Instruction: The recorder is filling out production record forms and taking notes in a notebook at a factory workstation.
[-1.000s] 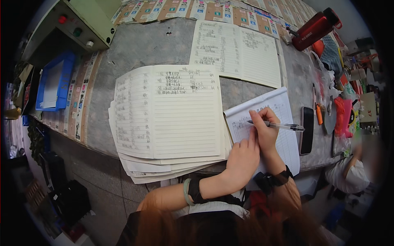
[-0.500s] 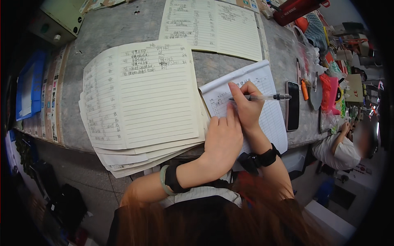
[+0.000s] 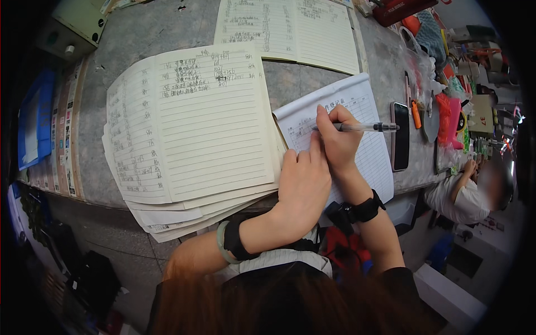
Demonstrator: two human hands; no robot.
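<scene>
Left hand [image 3: 304, 187] lies flat, steadying the lined notebook [image 3: 368, 156] on the grey table [image 3: 106, 162]. Right hand [image 3: 338, 139] pinches a slim, light, probably slippery pen [image 3: 363, 127] near its tip. Beyond: loose ruled sheets [image 3: 190, 128].

Grey stone-like worktable [image 3: 145, 39], grey tiled floor [image 3: 106, 245] below, blue tray [image 3: 34, 120] at left edge, white step [image 3: 452, 293] lower right, cluttered right side, even daylight.
</scene>
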